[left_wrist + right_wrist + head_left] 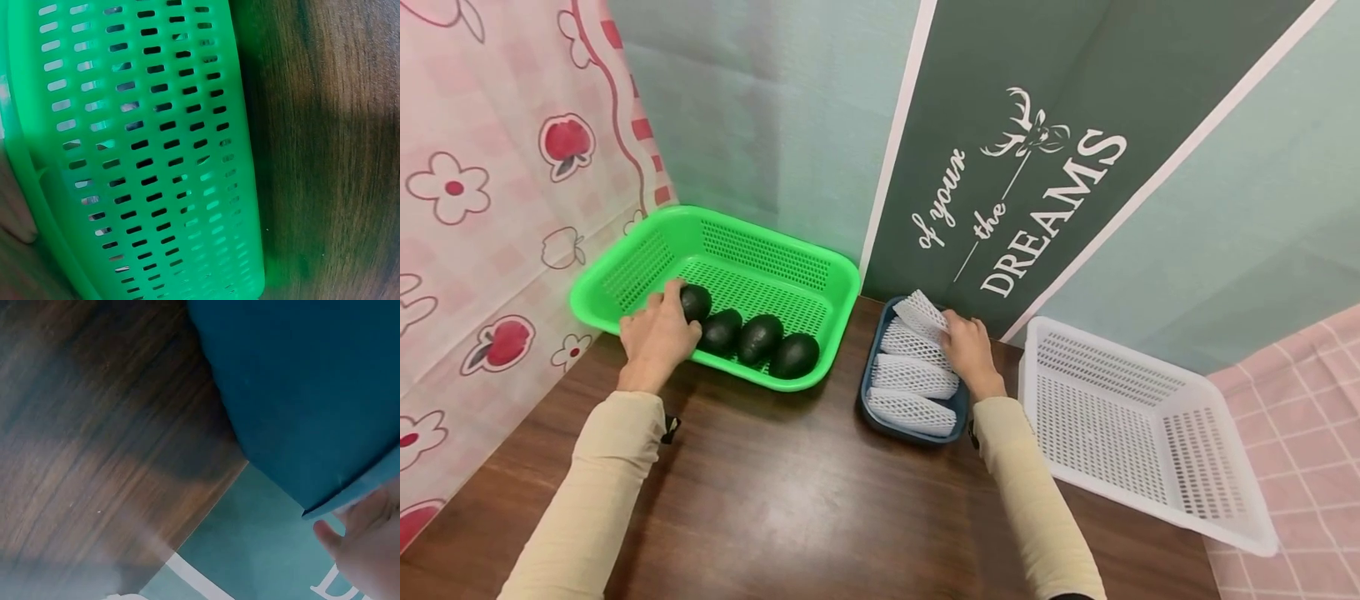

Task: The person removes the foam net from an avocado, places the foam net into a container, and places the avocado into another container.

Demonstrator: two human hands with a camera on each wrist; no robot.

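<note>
In the head view, my left hand [658, 337] grips a dark avocado [696, 302] at the near left side of a green plastic basket [715, 362]. Several more dark avocados [761, 338] lie in a row beside it along the basket's near wall. My right hand [972, 354] pinches the end of a white foam net sleeve [919, 313] at the far end of a dark blue bin [871, 408]. Other foam net sleeves [913, 377] lie side by side in that bin. The wrist views mostly show the outer walls of the green basket and the blue bin, hiding both grasps.
A white perforated basket [1093, 429] stands to the right of the blue bin, close to my right forearm. All containers sit on a brown wooden table [790, 500]. Behind them hangs a green cloth [970, 275] with printed lettering, and a patterned pink cloth [497, 275] borders the left.
</note>
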